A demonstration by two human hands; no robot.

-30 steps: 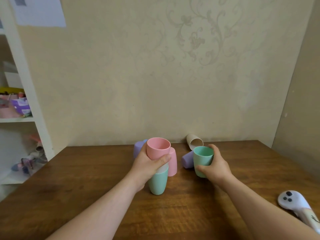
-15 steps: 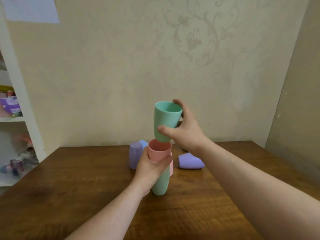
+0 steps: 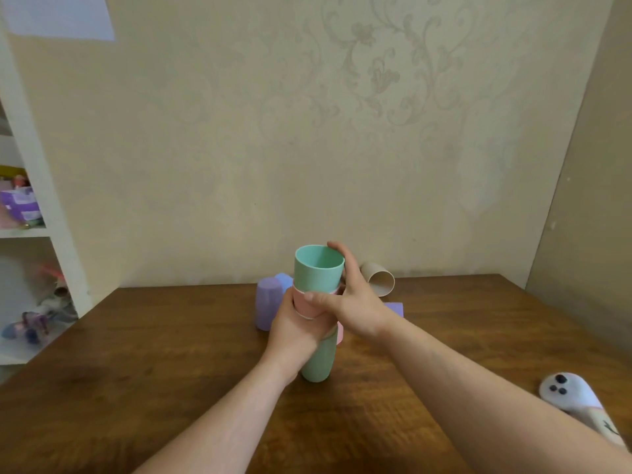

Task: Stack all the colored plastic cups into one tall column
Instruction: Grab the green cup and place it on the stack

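Note:
A column of nested cups stands on the wooden table (image 3: 171, 354): a green cup (image 3: 317, 360) at the bottom, a pink cup (image 3: 302, 302) above it, and a second green cup (image 3: 318, 270) seated in the pink one on top. My left hand (image 3: 297, 331) wraps the column at the pink cup. My right hand (image 3: 352, 295) grips the top green cup from the right. A purple cup (image 3: 267, 304) stands upside down behind the column, with a blue cup (image 3: 284, 280) behind it. A beige cup (image 3: 378, 282) and a purple cup (image 3: 395, 308) lie on their sides to the right.
A white game controller (image 3: 578, 398) lies at the table's right front. A white shelf unit (image 3: 41, 213) with toys stands to the left. The wall is close behind the table, and a beige panel (image 3: 588, 200) borders its right side.
My right hand lifted the green cup from the table, carried it over the column and lowered it into the pink cup. The left hand stayed on the column.

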